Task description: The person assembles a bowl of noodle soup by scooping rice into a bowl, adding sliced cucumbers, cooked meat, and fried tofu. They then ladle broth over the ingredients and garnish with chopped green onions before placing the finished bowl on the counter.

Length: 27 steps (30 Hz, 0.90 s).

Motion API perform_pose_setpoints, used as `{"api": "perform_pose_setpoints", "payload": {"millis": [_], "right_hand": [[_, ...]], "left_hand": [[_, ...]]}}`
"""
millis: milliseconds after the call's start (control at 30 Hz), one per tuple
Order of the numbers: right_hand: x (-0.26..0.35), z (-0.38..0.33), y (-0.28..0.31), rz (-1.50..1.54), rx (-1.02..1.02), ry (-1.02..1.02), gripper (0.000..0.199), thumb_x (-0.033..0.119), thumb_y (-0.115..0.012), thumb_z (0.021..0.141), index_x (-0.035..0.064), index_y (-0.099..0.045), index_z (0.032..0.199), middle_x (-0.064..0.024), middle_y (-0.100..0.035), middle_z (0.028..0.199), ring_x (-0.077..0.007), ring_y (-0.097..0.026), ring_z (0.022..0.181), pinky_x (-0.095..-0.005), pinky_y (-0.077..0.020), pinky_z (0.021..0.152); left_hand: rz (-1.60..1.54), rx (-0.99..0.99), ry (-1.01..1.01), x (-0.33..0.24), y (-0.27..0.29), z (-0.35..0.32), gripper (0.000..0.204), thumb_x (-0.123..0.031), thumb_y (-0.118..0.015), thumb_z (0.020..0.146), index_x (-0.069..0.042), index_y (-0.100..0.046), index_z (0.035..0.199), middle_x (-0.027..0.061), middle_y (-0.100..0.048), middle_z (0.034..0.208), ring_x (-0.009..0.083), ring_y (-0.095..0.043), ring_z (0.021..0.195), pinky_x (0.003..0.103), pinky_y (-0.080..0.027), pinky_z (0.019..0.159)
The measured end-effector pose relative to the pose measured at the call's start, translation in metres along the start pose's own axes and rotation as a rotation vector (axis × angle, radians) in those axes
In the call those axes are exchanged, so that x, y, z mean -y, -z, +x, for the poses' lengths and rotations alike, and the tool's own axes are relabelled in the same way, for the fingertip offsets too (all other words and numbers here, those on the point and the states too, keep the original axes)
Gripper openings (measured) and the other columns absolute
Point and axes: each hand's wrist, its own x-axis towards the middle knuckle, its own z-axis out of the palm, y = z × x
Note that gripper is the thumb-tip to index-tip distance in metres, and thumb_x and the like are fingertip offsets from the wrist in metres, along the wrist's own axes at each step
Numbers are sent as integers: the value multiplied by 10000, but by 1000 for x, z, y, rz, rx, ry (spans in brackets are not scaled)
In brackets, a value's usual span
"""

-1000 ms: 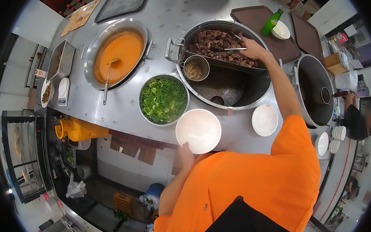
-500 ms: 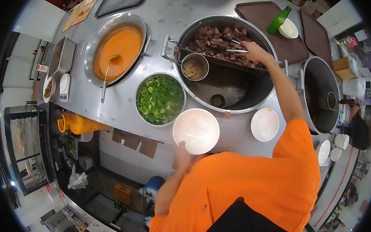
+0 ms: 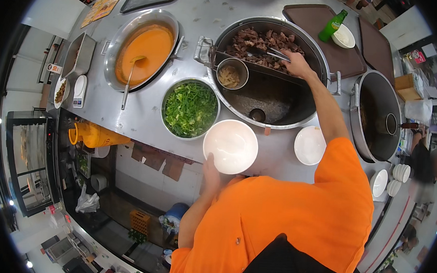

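My left hand (image 3: 210,172) grips the rim of a white bowl (image 3: 231,146), which has nothing in it and is held by the table's near edge. In my right hand (image 3: 298,66) are metal tongs (image 3: 279,54), their tips down among dark meat chunks (image 3: 255,39) in the far part of a large divided pot (image 3: 279,99). Whether the tips pinch a piece is hidden. A small metal cup (image 3: 228,75) of pale slices sits against the divider. Chopped greens (image 3: 190,109) fill a round metal container just left of the bowl.
A pan of orange sauce (image 3: 146,53) with a ladle (image 3: 128,85) stands left. Another white bowl (image 3: 310,146) lies to the right, near a second deep pot (image 3: 373,115). A green bottle (image 3: 332,26) and a bowl of white food (image 3: 343,37) rest on a brown tray (image 3: 304,15).
The arms of the tongs have come closer together, and their tips reach farther left in the meat. The view has shifted slightly; my left hand still holds the bowl.
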Motion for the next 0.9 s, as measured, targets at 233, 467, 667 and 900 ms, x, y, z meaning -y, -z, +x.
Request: {"api": "perform_pose_setpoints", "payload": {"millis": [233,467,667,900], "right_hand": [[9,-38,36,106,-45,79,443,126,-709,897,26,-641,1323,-282,-701,1111,-447,-673,1076,-462,-529,938],[68,-111,111,137,-41,78,422,117,-708,919,13,-634,1321,-236,-719,1160,-402,-698,1055,-417,-536,915],[142,-202,116,224,177,254,445,86,-700,922,22,-617,1354,-210,-707,1222,-377,-702,1033,-388,-568,856],[191,-264,26,122,608,314,541,105,-693,913,60,-558,1435,-187,-706,1150,-384,-691,983,-447,-554,862]], "left_hand": [[-199,96,36,29,11,6,752,-554,-288,1112,58,-342,1547,196,-465,1531,287,-462,1403,394,-372,1164],[-262,190,34,69,26,30,707,-520,-241,1126,14,-265,1588,196,-402,1580,324,-428,1448,444,-352,1210],[-98,25,-16,46,12,23,722,-496,-299,1127,127,-473,1449,226,-568,1439,275,-515,1338,359,-360,1152],[-44,51,-2,41,15,16,824,-580,-262,1105,127,-399,1504,259,-503,1503,307,-467,1402,369,-330,1174]]}}
